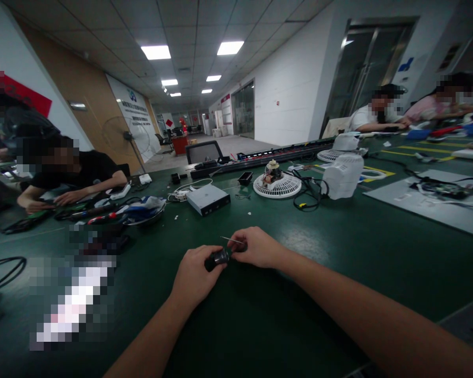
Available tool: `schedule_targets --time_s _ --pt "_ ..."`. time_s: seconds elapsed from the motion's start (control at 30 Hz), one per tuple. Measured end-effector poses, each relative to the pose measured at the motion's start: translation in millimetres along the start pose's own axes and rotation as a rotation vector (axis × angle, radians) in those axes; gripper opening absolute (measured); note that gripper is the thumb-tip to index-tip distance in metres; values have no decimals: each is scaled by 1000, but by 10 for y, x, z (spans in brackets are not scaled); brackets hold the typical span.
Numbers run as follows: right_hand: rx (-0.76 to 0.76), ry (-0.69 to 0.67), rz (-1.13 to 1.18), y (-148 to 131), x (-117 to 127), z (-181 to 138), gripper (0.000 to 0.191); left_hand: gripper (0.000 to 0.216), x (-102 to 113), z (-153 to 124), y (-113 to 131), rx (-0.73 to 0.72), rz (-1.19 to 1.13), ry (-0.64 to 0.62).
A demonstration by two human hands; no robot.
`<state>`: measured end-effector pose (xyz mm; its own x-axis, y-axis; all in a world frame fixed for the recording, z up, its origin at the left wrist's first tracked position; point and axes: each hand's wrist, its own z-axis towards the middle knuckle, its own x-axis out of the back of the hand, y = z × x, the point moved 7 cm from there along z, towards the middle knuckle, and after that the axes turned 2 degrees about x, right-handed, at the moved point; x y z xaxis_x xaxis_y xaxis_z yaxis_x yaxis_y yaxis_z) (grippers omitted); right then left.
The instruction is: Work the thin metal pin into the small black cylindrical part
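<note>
Just above the green tabletop, my left hand is closed around a small black cylindrical part with a glossy end. My right hand pinches a thin metal rod, which points left above that part; whether it is a screwdriver shaft or another slim tool cannot be made out. The right fingertips are very near the glossy end, and I cannot tell if they touch it. Beyond my hands lies a silver optical drive.
A white fan grille with a motor, a white plastic housing and a black cable lie ahead to the right. A grey board is at far right. Left are a cluttered bowl and a person working; others sit far right.
</note>
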<state>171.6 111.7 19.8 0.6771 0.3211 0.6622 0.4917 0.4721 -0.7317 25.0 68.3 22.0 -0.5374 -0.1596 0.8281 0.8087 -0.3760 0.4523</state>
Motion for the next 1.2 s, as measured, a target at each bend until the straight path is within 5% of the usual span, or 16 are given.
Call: schedule_targets --time_s 0.33,0.7,0.93,1.2 --pt "-23 56 -70 28 66 16 16 28 14 3 19 24 -13 -10" --pt "-156 86 200 146 34 39 27 29 3 -12 41 -10 -30 3" --pt "-100 98 242 134 54 30 21 30 -28 -37 114 -71 2 -23" --pt "-36 104 414 101 4 49 19 30 54 -27 92 -45 -38 87"
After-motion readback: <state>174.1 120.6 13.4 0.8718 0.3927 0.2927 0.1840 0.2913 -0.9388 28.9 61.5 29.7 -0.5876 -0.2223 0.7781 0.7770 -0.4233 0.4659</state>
